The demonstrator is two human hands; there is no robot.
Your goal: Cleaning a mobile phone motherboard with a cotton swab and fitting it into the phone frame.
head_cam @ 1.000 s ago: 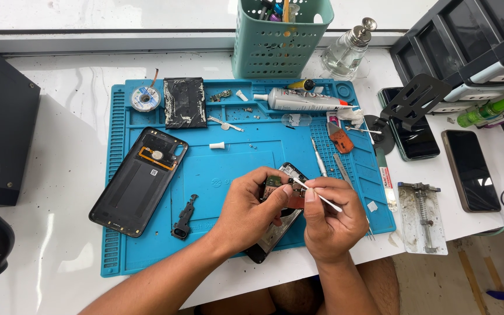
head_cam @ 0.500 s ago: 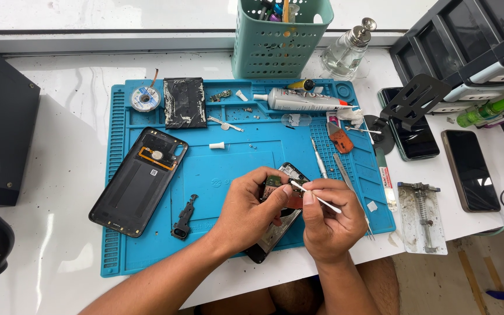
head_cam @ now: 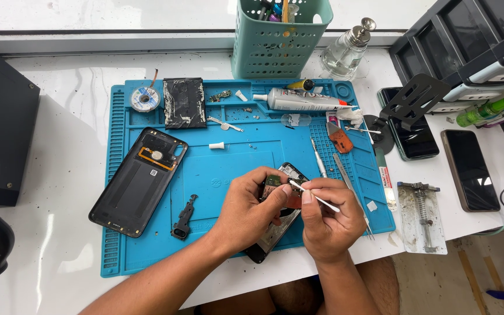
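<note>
Blue mat [head_cam: 234,169] is laid on a white bench. At its front edge, an opened phone [head_cam: 278,216] is gripped by the left hand [head_cam: 246,210]; a thin white tool [head_cam: 316,197] is pinched in the right hand [head_cam: 328,224].

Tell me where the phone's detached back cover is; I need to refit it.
In the head view, the black back cover lies inner side up on the blue mat's left part, below the solder-wick spool, beside a small black bracket.

Glossy white worktable [head_cam: 77,105] in bright daylight.
</note>
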